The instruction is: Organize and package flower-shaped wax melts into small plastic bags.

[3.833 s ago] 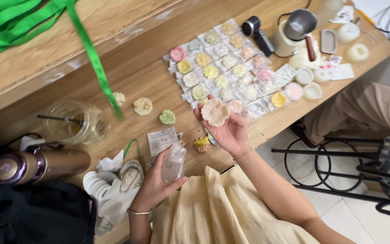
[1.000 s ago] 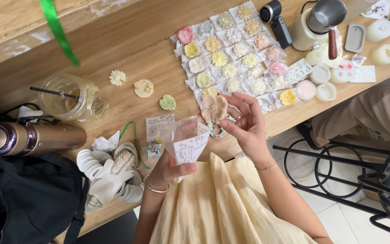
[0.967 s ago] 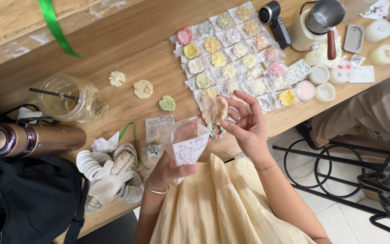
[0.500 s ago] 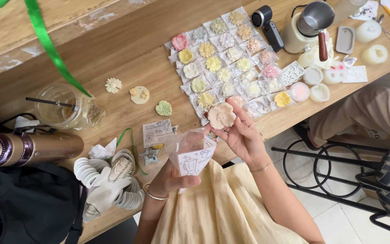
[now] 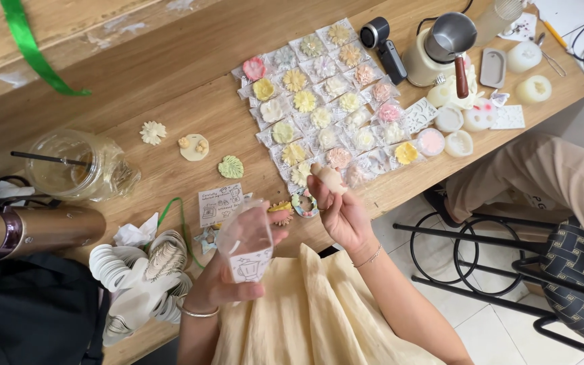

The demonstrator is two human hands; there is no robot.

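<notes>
1. Long wooden table [image 5: 170, 81], running corner to corner across the view, crowded on the right half.
2. Black bag [image 5: 28, 311] at lower left, just under a metallic flask [image 5: 32, 231] lying on its side.
3. Grid of small flower-shaped pieces in clear packets [image 5: 326, 108], laid flat mid-table; pink, yellow, cream and pale green.
4. Clear plastic cup [image 5: 79, 165] with dark straw, left of the loose flowers, standing near the flask.
5. Stack of white paper shapes [image 5: 140, 270] at the near table edge, beside the left wrist.
6. Cream pot with metal lid and wooden handle [image 5: 441, 51] at upper right, round moulds close by.
7. Left hand [image 5: 221, 280] low over the lap, fingers closed around a small clear bag [image 5: 248, 240] with a printed white card at its base, mouth of the bag upward.
8. Right hand [image 5: 346, 216] raised beside it, at the table's edge; thumb and fingertips pinched on a pale peach flower piece [image 5: 330, 177], held up just above and right of the bag, apart from it.
9. Green ribbon [image 5: 32, 47] hanging at upper left.
10. Three loose flowers on bare wood: white [image 5: 152, 132], cream disc [image 5: 194, 147], green [image 5: 231, 166].
</notes>
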